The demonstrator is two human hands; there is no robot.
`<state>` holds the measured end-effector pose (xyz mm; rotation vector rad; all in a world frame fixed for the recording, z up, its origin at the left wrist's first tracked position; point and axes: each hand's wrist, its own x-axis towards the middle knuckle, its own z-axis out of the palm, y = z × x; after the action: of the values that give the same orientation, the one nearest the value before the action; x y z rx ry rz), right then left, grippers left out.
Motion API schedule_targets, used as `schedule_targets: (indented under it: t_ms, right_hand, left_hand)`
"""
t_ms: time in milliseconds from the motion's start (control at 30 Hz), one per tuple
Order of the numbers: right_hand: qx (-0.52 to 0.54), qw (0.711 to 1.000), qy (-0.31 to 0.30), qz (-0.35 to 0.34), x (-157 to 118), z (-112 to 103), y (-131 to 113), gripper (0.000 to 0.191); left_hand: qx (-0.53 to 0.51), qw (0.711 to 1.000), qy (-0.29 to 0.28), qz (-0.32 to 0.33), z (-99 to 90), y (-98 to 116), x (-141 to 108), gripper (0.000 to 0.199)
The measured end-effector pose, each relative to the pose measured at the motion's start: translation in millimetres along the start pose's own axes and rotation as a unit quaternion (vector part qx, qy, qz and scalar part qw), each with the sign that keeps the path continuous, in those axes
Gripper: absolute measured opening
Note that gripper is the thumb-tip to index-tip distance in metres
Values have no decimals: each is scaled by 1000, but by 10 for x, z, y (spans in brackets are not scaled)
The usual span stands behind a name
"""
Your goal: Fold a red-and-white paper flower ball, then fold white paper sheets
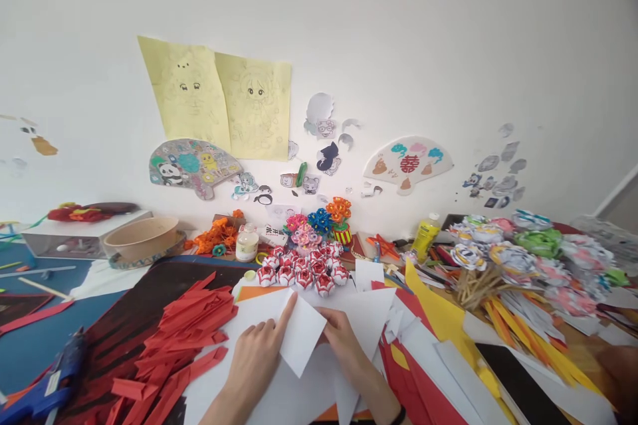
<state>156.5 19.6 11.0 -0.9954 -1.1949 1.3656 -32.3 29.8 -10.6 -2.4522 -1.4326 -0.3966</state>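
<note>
A small square of white paper (302, 339) is turned corner-up over larger white sheets (214, 378). My left hand (256, 345) presses its upper left edge with a straight index finger, the other fingers curled under. On the paper's right corner, my right hand (341, 342) pinches with thumb and index finger; a dark band circles that wrist. Just behind the paper sits a cluster of red-and-white folded paper flowers (304, 269). A heap of folded red paper strips (174, 325) lies left of my left hand.
A blue glue gun (54, 372) lies at far left, below a beige bowl (142, 239). To the right are yellow paper (433, 305), a black phone (518, 382) and bunches of paper flowers (538, 246). A glue bottle (246, 244) and a yellow bottle (425, 239) stand near the wall.
</note>
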Motion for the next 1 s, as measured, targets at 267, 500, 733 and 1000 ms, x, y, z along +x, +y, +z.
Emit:
schedule_targets:
  t_ms: [267, 500, 733, 1000]
  right_hand:
    - [18, 1000, 5, 11, -8, 11, 0, 41]
    - [-2, 998, 68, 19, 48, -104, 77, 34]
    - [-39, 995, 91, 7, 72, -140, 120, 30]
    - [-50, 997, 59, 1, 4, -42, 71, 32]
  left_hand:
    - [-38, 999, 30, -8, -1, -44, -60, 101]
    - [-66, 994, 91, -1, -71, -67, -65, 94]
    - [-71, 991, 114, 5, -19, -138, -72, 82]
    - [-95, 992, 53, 69, -42, -79, -17, 79]
